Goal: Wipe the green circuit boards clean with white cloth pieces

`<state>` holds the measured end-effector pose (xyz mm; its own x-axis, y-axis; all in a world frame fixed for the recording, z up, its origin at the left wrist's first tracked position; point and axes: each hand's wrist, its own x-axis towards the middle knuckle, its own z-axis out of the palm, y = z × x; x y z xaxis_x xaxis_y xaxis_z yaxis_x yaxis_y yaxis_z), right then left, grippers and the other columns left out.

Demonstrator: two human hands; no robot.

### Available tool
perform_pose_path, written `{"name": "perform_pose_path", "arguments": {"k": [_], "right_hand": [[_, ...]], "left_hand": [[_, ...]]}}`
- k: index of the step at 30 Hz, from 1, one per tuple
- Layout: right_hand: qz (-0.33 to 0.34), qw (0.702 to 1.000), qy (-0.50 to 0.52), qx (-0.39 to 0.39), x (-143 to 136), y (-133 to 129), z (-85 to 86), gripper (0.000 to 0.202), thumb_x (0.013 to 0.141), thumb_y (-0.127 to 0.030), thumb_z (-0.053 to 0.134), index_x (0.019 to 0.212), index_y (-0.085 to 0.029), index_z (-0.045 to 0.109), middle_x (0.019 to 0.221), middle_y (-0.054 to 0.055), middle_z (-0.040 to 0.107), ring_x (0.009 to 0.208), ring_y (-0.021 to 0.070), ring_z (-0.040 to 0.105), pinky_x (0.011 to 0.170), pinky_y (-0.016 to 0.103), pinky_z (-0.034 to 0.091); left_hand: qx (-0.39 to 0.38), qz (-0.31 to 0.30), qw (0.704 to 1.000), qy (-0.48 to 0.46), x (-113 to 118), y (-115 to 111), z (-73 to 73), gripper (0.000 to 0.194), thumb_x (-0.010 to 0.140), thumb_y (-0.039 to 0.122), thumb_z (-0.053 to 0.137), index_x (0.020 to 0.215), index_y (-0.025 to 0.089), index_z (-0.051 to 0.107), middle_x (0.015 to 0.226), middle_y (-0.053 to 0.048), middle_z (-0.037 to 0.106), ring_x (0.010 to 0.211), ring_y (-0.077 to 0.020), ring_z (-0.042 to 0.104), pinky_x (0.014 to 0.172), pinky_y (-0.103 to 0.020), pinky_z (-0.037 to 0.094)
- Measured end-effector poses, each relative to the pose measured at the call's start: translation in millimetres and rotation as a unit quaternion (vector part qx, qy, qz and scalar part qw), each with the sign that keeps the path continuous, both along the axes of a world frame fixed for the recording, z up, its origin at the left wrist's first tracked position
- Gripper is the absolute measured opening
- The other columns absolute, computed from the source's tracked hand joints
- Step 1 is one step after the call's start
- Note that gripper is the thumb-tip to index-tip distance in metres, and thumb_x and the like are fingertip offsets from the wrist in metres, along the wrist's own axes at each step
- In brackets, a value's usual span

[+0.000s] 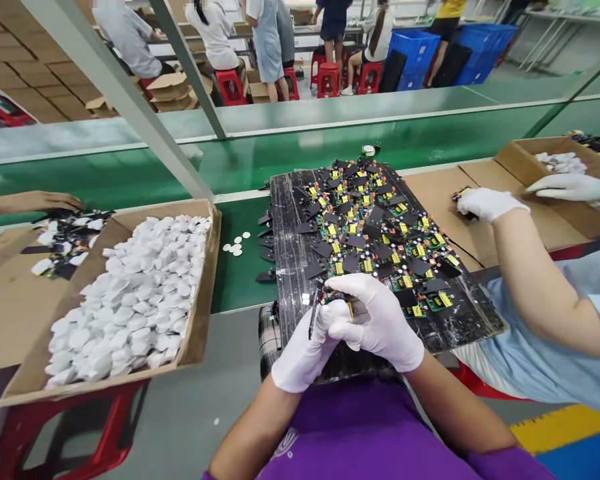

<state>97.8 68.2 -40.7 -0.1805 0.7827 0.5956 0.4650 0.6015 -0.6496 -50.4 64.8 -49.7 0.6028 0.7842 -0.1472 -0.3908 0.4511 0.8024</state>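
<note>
White gloves cover both of my hands, which meet over the near edge of a dark, scuffed board (pixel 293 247). My left hand (pixel 307 347) is closed around a small circuit board (pixel 313 315) with a black plate standing on edge at its left side. From the right, my right hand (pixel 380 320) curls in with its fingers on the same piece; much of it is hidden by the gloves. Rows of similar circuit boards (pixel 353 240), with black plates and yellow-wrapped parts, cover the dark board just beyond my hands.
At left, a cardboard box (pixel 213 247) holds many white pieces (pixel 130 300). A few pale discs (pixel 237 248) lie on the green conveyor (pixel 240 277). A co-worker's gloved hand (pixel 495 203) holds a part at right; another person's hand (pixel 45 202) reaches in at left. A metal post (pixel 130 100) rises ahead.
</note>
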Motion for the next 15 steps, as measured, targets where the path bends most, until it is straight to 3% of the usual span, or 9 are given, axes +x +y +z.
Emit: {"name": "perform_pose_path", "arguments": {"k": [2,4,8,11,15], "right_hand": [[0.019,1.000,-0.005,0.000,0.4,0.1,1.1,0.066,0.079,-0.067,0.069,0.127,-0.023,0.058,0.113,0.011,0.071,0.104,0.0267,0.069,0.091,0.041,0.055],[0.017,1.000,-0.010,-0.015,-0.7,-0.6,3.2,0.069,0.075,-0.063,0.076,0.127,-0.022,0.057,0.114,0.011,0.071,0.105,0.0269,0.069,0.091,0.040,0.054],[0.007,0.999,0.010,-0.032,-3.7,-1.0,3.9,0.056,0.078,-0.048,0.080,0.124,-0.023,0.058,0.110,0.008,0.072,0.099,0.0224,0.070,0.088,0.035,0.055],[0.008,1.000,-0.001,-0.003,-2.8,0.4,3.1,0.057,0.079,-0.051,0.079,0.123,-0.022,0.058,0.107,0.008,0.072,0.096,0.0225,0.070,0.084,0.035,0.056],[0.000,0.999,-0.046,0.005,-0.9,1.3,4.8,0.072,0.069,-0.059,0.083,0.124,-0.021,0.056,0.107,0.009,0.072,0.096,0.0259,0.070,0.083,0.039,0.055]], "left_hand": [[-0.020,0.002,1.000,0.011,-0.3,-0.4,2.0,0.060,0.077,0.077,0.058,0.076,0.018,0.055,0.065,0.001,0.050,0.056,-0.0130,0.049,0.051,-0.026,0.042],[-0.028,0.007,1.000,0.011,-0.3,-0.2,3.6,0.061,0.074,0.078,0.060,0.080,0.017,0.058,0.064,0.001,0.051,0.054,-0.0131,0.050,0.045,-0.025,0.037],[-0.024,0.029,0.999,-0.010,0.0,1.4,3.5,0.060,0.074,0.075,0.063,0.072,0.016,0.057,0.063,0.001,0.049,0.058,-0.0112,0.047,0.053,-0.024,0.039],[-0.010,0.023,1.000,-0.014,-0.9,1.5,2.9,0.060,0.080,0.075,0.057,0.070,0.016,0.056,0.062,0.001,0.049,0.062,-0.0119,0.047,0.061,-0.025,0.043],[-0.031,0.005,0.999,0.002,-2.9,0.5,3.6,0.058,0.080,0.074,0.057,0.078,0.016,0.060,0.067,-0.001,0.054,0.059,-0.0132,0.051,0.053,-0.026,0.043]]}}
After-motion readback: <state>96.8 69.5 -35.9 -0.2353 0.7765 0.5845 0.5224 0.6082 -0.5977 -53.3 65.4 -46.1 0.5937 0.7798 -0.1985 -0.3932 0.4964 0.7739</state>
